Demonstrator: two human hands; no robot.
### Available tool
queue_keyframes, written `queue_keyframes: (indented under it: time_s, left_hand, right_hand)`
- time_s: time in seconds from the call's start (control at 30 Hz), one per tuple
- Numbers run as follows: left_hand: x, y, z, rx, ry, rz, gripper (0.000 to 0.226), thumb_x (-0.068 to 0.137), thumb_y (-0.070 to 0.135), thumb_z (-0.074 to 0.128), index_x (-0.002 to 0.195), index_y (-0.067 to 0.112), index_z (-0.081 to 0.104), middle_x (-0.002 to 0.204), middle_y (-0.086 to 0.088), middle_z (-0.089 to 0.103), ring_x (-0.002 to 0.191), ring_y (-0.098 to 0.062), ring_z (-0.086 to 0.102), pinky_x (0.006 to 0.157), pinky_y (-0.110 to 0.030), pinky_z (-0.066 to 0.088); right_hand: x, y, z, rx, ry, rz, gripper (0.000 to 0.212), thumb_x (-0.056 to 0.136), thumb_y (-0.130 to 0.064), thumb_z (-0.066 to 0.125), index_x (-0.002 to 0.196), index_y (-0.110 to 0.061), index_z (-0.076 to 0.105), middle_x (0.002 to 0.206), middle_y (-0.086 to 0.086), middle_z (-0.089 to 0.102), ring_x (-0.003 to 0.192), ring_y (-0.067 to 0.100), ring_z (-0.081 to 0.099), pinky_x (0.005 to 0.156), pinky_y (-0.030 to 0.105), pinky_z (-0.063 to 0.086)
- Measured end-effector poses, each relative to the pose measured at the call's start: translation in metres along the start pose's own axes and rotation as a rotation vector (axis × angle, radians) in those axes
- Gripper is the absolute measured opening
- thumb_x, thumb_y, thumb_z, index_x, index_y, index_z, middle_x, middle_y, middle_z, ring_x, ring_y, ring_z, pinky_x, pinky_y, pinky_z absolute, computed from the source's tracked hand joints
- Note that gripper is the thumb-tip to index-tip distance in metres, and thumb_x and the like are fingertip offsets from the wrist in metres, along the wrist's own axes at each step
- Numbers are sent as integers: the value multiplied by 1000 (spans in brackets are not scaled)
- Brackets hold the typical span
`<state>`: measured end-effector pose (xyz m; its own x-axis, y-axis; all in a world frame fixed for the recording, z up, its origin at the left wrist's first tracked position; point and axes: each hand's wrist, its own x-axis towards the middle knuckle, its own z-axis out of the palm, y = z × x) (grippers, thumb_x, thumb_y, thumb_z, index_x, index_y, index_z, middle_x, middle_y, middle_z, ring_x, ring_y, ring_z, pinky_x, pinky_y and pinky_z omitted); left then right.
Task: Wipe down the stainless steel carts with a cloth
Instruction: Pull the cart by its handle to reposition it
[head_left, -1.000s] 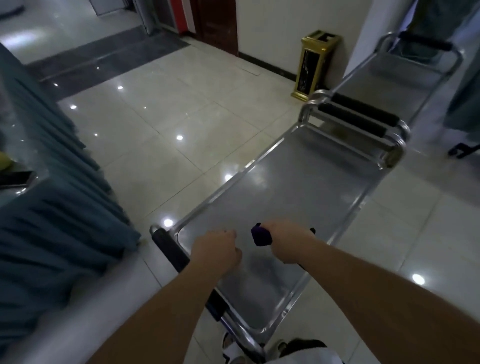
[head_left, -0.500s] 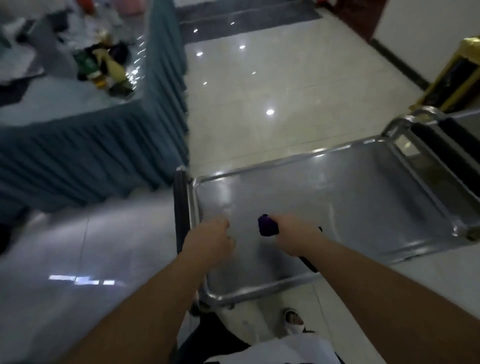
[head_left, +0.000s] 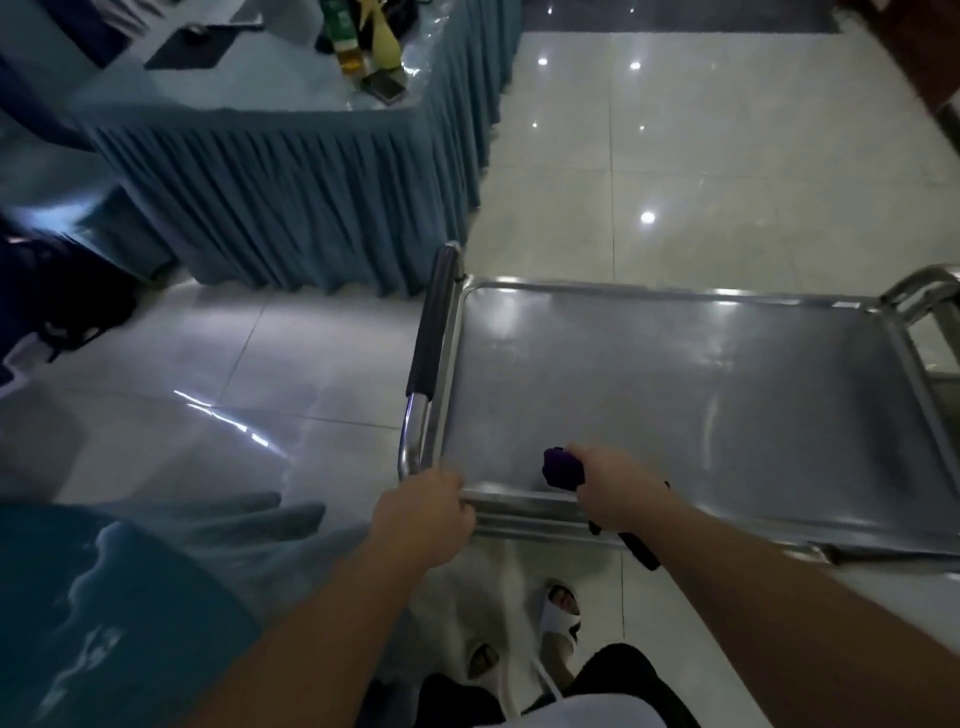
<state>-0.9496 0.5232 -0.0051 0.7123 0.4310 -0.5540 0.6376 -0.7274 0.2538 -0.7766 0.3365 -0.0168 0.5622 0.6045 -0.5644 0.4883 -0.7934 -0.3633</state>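
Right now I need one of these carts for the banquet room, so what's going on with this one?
A person is in the middle of wiping it. Their right hand holds a dark purple cloth on the near part of the stainless steel cart's top tray, while their left hand grips the tray's near rim at the corner, by the black-padded handle. A table with a blue pleated skirt stands just beyond.

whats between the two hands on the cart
In the head view, only the cart's near steel rim runs between the left hand and the right hand, which holds the purple cloth.
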Motion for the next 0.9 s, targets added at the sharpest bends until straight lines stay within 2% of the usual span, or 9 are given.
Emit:
queue_keyframes:
  time_s: [0.1,0.23,0.33,0.43,0.57,0.67,0.73,0.8,0.9]
  left_hand:
    - [-12,-18,34,4,-33,-21,36,94,46,46,122,32,63,119,-1,66,107,-27,65,89,-41,52]
    - [-25,-36,80,14,-154,-50,43,99,43,46,136,27,59,136,-3,63,121,-28,61,103,-46,51]
    - [-33,-43,111,2,-179,-89,37,101,40,48,132,25,61,131,-3,65,115,-26,63,99,-44,53]
    - [-40,-50,137,-63,-183,-153,35,101,37,51,130,21,61,128,-4,66,108,-24,63,91,-38,53]
    - [-42,-54,167,-109,-161,-243,36,100,38,51,129,18,61,119,-4,67,99,-22,64,89,-38,56]
    - [-38,-48,193,-156,-148,-302,35,100,37,52,128,20,61,117,-3,68,97,-20,64,87,-37,56]
    - [-29,-43,213,-208,-147,-331,34,101,36,53,129,18,62,121,-3,68,98,-19,61,85,-33,51]
    - [-17,-42,232,-256,-132,-361,31,101,35,55,127,19,62,122,-2,66,103,-21,62,86,-34,49]
    - [9,-48,257,-309,-131,-381,24,100,34,55,121,22,59,129,-5,65,114,-25,62,94,-37,49]
  right_hand:
    - [-19,-2,32,42,1,34,50,93,-9,54,138,-30,55,94,-5,59,83,18,60,73,35,51]
    - [-40,3,79,56,-42,46,46,92,-10,54,133,-28,58,95,-4,60,84,20,58,74,32,46]
    - [-52,11,106,59,-96,49,45,92,-9,54,131,-30,58,104,-1,66,93,23,63,77,34,50]
    - [-57,23,124,53,-116,51,49,92,-10,53,136,-31,57,107,0,67,91,21,61,75,31,47]
    - [-51,47,139,65,-170,14,51,92,-6,51,136,-31,58,109,3,69,93,22,65,77,33,53]
    - [-35,68,154,78,-180,-13,49,93,-5,50,134,-30,59,102,3,69,76,13,64,58,26,46]
    - [-21,82,166,99,-162,-27,45,94,-7,50,131,-29,60,97,1,68,71,6,58,52,22,39]
    - [-6,97,179,125,-122,-29,39,95,-9,50,127,-27,61,96,-1,67,74,11,59,54,24,38]
    - [18,116,202,148,-56,-26,27,96,-12,52,119,-24,61,94,0,65,89,26,63,65,30,41]
